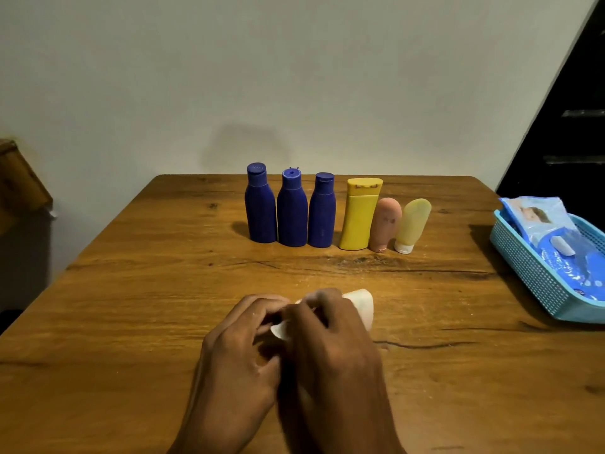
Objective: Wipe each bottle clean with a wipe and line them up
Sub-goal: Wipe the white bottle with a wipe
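Both hands curl round one white tube (361, 306) low over the table (131, 306): right hand (330, 339) grips its body, left hand (242, 335) pinches a wipe (280, 330) at its near end. Looks light, soft-walled, probably slick; hold mid-body. Long axis points away, rightward. Beyond the grip, six bottles (291, 211) in a row.
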